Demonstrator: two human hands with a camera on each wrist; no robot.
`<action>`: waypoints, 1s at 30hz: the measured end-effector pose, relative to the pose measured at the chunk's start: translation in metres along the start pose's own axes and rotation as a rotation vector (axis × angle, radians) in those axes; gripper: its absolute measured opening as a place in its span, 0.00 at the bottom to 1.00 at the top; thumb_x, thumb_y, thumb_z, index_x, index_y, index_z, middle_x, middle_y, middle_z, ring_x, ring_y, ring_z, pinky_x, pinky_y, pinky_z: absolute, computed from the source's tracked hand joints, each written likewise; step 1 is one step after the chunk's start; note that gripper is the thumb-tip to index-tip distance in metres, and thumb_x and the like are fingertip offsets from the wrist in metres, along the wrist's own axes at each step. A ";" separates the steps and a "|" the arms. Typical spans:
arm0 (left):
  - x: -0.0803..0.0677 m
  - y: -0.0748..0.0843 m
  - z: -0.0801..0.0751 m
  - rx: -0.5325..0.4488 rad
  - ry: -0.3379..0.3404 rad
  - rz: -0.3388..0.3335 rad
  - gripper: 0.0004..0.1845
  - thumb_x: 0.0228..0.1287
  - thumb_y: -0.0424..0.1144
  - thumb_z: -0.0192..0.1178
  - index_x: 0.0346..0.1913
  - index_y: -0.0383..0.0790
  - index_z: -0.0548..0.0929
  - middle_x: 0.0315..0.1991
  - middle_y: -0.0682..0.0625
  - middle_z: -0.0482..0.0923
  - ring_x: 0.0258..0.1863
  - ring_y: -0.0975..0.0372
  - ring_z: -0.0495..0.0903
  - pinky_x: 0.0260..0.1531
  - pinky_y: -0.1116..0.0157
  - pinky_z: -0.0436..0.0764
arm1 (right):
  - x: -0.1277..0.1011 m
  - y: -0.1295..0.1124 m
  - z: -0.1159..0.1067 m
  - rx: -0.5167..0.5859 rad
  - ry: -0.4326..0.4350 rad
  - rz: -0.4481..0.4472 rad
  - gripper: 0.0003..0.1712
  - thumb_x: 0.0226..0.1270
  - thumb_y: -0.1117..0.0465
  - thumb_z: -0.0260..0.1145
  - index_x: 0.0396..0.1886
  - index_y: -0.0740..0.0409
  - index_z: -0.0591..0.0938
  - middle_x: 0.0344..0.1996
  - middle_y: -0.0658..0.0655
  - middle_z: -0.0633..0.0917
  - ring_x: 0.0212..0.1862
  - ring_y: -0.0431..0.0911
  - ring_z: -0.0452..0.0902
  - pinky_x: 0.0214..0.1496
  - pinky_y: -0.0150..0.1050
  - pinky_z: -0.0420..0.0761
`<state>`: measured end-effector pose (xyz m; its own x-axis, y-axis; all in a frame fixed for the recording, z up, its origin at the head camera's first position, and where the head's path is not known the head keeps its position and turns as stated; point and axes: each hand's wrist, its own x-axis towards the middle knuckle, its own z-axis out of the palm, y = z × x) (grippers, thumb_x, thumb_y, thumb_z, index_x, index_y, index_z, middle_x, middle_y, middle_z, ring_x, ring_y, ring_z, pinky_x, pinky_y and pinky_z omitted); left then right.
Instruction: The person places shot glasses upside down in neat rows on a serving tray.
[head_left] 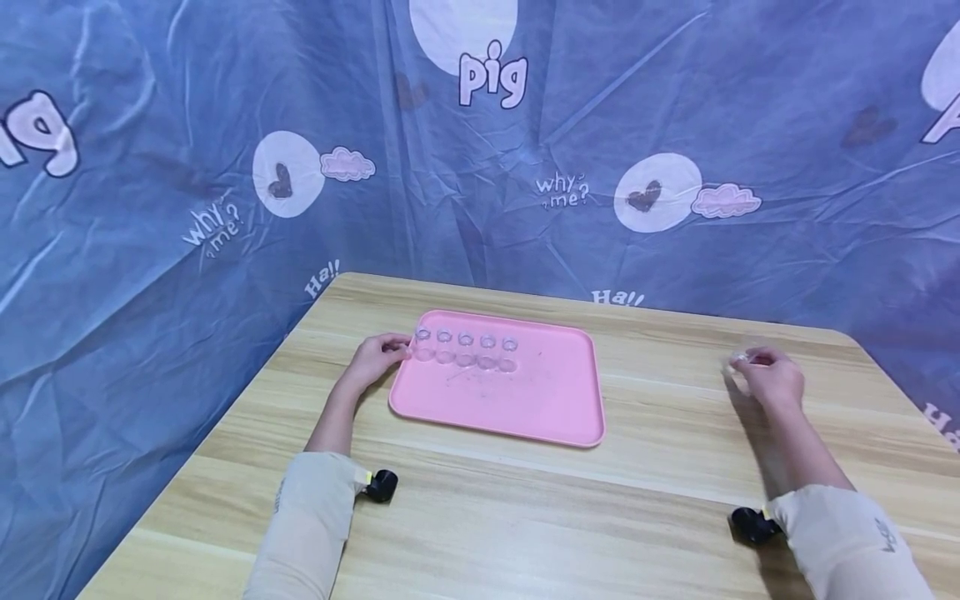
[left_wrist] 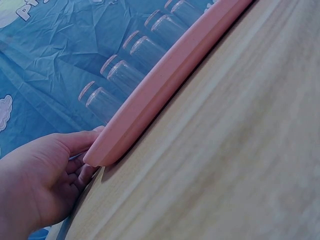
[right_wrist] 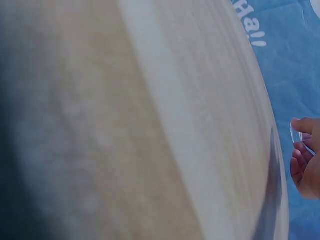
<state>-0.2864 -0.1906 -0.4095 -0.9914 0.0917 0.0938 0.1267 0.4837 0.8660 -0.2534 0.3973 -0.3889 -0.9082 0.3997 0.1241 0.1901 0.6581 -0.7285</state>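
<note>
Several small clear bottles (head_left: 466, 350) stand in a row near the far left of a pink tray (head_left: 555, 400). In the left wrist view, the bottles (left_wrist: 117, 70) show rounded tops above the tray's side wall (left_wrist: 150, 95). My left hand (head_left: 372, 360) holds the tray at its left edge, thumb at the rim and the other fingers curled beside and below it. Off to the right, my right hand (head_left: 776, 379) pinches a small clear, round-rimmed piece (right_wrist: 296, 134) between thumb and fingers, above the table. Its far part is hidden by the fingers.
Everything rests on a light wood-grain table (head_left: 525, 508). A blue printed cloth (head_left: 480, 208) hangs behind the table and along its left side. A black wrist camera (head_left: 382, 486) sits by the left sleeve, another camera (head_left: 752, 526) by the right.
</note>
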 end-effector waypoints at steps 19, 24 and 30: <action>0.000 -0.001 -0.001 0.013 -0.009 -0.005 0.18 0.61 0.31 0.57 0.52 0.25 0.75 0.44 0.35 0.77 0.44 0.49 0.74 0.48 0.57 0.71 | -0.022 -0.040 0.014 0.007 -0.035 -0.205 0.20 0.59 0.58 0.65 0.43 0.71 0.76 0.28 0.56 0.81 0.23 0.24 0.66 0.25 0.24 0.70; -0.001 0.000 -0.001 0.015 -0.011 -0.002 0.17 0.62 0.31 0.57 0.52 0.25 0.75 0.44 0.35 0.77 0.45 0.48 0.74 0.49 0.57 0.71 | -0.026 -0.049 0.020 -0.016 -0.053 -0.259 0.20 0.59 0.59 0.66 0.43 0.71 0.76 0.35 0.67 0.81 0.25 0.23 0.66 0.25 0.23 0.71; -0.001 0.000 -0.001 0.013 -0.007 -0.007 0.18 0.61 0.31 0.57 0.52 0.25 0.75 0.44 0.35 0.77 0.45 0.48 0.74 0.49 0.57 0.71 | -0.029 -0.060 0.026 -0.005 -0.068 -0.328 0.19 0.58 0.60 0.66 0.42 0.72 0.75 0.33 0.67 0.80 0.26 0.24 0.66 0.24 0.24 0.71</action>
<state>-0.2855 -0.1916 -0.4094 -0.9920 0.0945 0.0839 0.1200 0.4958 0.8601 -0.2480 0.3303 -0.3663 -0.9441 0.1230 0.3057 -0.1143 0.7478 -0.6540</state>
